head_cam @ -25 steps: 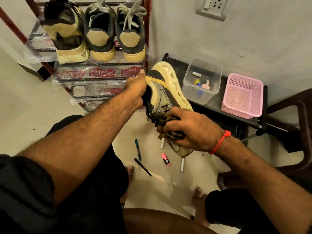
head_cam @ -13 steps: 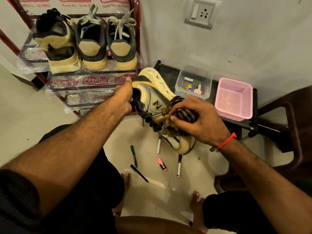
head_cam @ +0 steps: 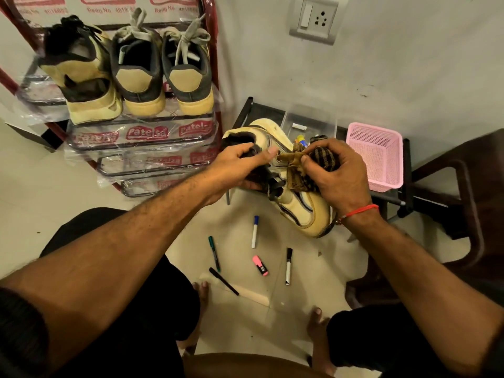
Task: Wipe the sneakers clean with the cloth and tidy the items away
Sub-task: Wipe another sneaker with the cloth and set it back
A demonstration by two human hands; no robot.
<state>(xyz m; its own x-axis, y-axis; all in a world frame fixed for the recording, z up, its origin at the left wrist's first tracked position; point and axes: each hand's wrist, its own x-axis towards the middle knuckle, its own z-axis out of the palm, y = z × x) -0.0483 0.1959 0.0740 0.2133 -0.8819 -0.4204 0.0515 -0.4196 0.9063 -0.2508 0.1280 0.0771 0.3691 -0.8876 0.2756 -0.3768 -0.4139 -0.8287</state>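
Note:
I hold a cream and grey sneaker (head_cam: 302, 214) in the air in front of me, toe pointing down towards me. My left hand (head_cam: 240, 166) grips it at the collar and heel. My right hand (head_cam: 336, 173) holds a bunched brown checked cloth (head_cam: 297, 170) against the sneaker's side. Three more sneakers (head_cam: 139, 75) stand heel-out on the top shelf of a red shoe rack (head_cam: 141, 132) at the left.
Several markers and a pink highlighter (head_cam: 260, 265) lie on the floor tiles between my feet. A low black stand (head_cam: 406, 186) at the right carries a clear plastic box (head_cam: 309, 121) with small items and a pink mesh basket (head_cam: 377, 156). A dark chair (head_cam: 463, 186) stands further right.
The sneaker has turned from sole-up to side-up. My right hand with the cloth has moved from the toe up along the side towards the heel.

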